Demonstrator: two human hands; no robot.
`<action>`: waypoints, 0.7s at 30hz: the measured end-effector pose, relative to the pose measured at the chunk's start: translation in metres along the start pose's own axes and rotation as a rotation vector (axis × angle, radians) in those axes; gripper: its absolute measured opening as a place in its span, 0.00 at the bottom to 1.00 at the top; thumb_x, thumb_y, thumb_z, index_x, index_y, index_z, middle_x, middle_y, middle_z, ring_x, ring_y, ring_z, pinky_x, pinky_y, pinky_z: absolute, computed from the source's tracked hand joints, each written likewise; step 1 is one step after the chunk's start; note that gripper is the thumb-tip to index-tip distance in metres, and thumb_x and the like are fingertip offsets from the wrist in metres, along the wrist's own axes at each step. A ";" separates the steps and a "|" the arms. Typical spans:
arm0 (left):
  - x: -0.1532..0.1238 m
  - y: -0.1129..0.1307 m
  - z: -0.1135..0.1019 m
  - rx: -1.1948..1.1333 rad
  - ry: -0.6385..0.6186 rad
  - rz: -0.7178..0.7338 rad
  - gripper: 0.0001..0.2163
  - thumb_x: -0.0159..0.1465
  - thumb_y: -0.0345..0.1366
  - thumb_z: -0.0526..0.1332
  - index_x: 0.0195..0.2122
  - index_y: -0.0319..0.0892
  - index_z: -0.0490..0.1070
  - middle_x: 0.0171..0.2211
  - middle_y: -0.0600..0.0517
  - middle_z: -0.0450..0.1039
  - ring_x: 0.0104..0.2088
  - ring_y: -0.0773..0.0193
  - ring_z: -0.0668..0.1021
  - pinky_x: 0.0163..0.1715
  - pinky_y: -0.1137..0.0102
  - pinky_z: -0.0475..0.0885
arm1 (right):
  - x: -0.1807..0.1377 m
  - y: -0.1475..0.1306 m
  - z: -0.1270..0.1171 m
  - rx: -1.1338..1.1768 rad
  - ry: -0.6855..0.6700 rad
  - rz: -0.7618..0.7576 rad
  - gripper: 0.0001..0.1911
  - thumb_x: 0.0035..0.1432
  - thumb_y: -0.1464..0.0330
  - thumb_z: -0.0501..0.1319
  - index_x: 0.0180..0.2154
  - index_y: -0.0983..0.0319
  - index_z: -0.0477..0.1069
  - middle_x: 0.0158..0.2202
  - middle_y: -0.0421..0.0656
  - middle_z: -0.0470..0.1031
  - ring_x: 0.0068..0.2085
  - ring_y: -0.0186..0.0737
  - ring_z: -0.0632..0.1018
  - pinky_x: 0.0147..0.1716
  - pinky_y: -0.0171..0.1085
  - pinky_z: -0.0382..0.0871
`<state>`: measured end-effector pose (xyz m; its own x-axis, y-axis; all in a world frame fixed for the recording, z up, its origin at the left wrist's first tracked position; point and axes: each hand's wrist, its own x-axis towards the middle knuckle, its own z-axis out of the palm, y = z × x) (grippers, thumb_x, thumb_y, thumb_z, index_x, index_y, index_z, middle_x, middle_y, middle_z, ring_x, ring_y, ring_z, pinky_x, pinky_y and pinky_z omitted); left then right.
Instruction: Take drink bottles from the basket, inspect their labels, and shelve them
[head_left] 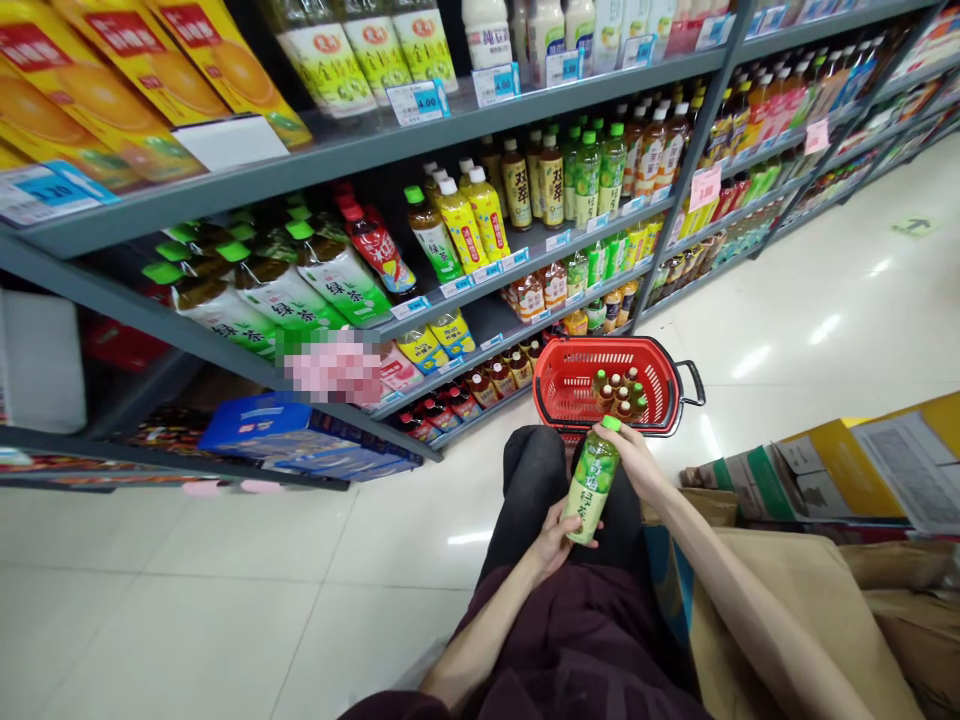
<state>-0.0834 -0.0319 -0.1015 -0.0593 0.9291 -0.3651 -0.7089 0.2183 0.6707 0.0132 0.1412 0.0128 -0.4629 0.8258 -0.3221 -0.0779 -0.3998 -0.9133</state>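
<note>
A green tea bottle [592, 485] with a bright green cap is tilted above my lap, held between both hands. My left hand [556, 537] wraps round its lower end. Up at the neck, just under the cap, the fingers of my right hand [628, 455] grip it. Beyond my knees a red shopping basket [551, 402] rests on the floor, its black handle folded to one side. Several drink bottles [616, 392] stand in it, some with green caps and some with dark ones.
Grey shelving [450, 110] with rows of bottled drinks and price tags runs along the left and far side. Brown cardboard boxes [787, 590] are close on my right, with yellow cartons [877, 460] behind them. Blue boxes [274, 435] sit low at the left, and pale floor tiles [390, 560] lie below.
</note>
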 end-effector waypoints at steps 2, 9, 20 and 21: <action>-0.001 0.001 0.002 0.012 0.022 0.010 0.31 0.50 0.43 0.74 0.54 0.36 0.73 0.45 0.39 0.80 0.44 0.48 0.83 0.29 0.68 0.81 | 0.000 -0.001 0.000 0.016 -0.028 0.003 0.16 0.50 0.54 0.74 0.34 0.59 0.80 0.35 0.41 0.81 0.38 0.44 0.77 0.39 0.37 0.68; -0.004 0.014 0.007 0.109 0.127 0.089 0.37 0.46 0.44 0.75 0.57 0.36 0.73 0.44 0.40 0.79 0.41 0.50 0.81 0.30 0.65 0.80 | -0.002 -0.001 0.005 0.011 0.012 -0.035 0.18 0.49 0.55 0.74 0.39 0.57 0.80 0.40 0.41 0.82 0.44 0.45 0.78 0.44 0.37 0.69; -0.014 0.076 0.020 1.088 0.384 0.596 0.29 0.52 0.35 0.71 0.58 0.44 0.74 0.44 0.47 0.72 0.45 0.54 0.78 0.50 0.61 0.76 | 0.002 -0.005 0.002 0.304 -0.003 0.083 0.19 0.49 0.56 0.75 0.41 0.58 0.81 0.45 0.44 0.83 0.49 0.50 0.80 0.43 0.40 0.73; -0.016 0.077 0.022 1.162 0.410 0.629 0.29 0.54 0.34 0.70 0.59 0.45 0.72 0.44 0.47 0.71 0.44 0.55 0.78 0.49 0.62 0.77 | 0.002 -0.006 0.001 0.340 -0.018 0.091 0.20 0.49 0.56 0.75 0.42 0.59 0.81 0.46 0.45 0.83 0.49 0.50 0.80 0.44 0.41 0.73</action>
<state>-0.1214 -0.0233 -0.0301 -0.4914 0.8542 0.1702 0.4885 0.1085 0.8658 0.0113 0.1451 0.0179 -0.4969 0.7747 -0.3910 -0.3241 -0.5837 -0.7445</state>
